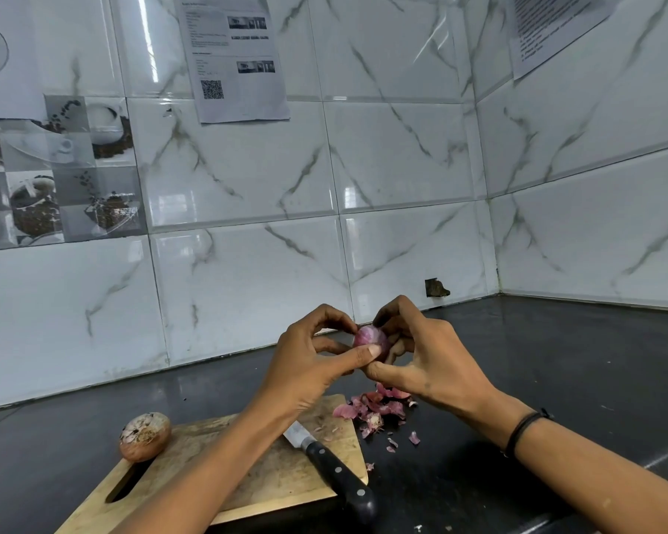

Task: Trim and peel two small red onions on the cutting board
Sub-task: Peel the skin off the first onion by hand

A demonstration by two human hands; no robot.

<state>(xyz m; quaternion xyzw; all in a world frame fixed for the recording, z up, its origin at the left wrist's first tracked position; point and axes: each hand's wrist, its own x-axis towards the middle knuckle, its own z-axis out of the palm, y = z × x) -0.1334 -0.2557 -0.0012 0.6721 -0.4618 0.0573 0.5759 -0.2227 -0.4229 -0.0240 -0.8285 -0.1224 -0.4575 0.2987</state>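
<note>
The cutting board lies on the counter directly before you. One onion sits at the board's far left corner. The knife lies on the board's right side, handle overhanging the near edge. The peel scraps lie on the counter beside the board's far right corner. Your left hand and right hand hold the other onion between them, above the counter behind the board.

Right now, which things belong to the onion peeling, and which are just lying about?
Job: left hand, right hand, small purple onion, brown unpeeled onion, wooden cutting board, black-handled knife, pink peel scraps.
Lying about: printed paper sheets on the white tiled wall.
</note>
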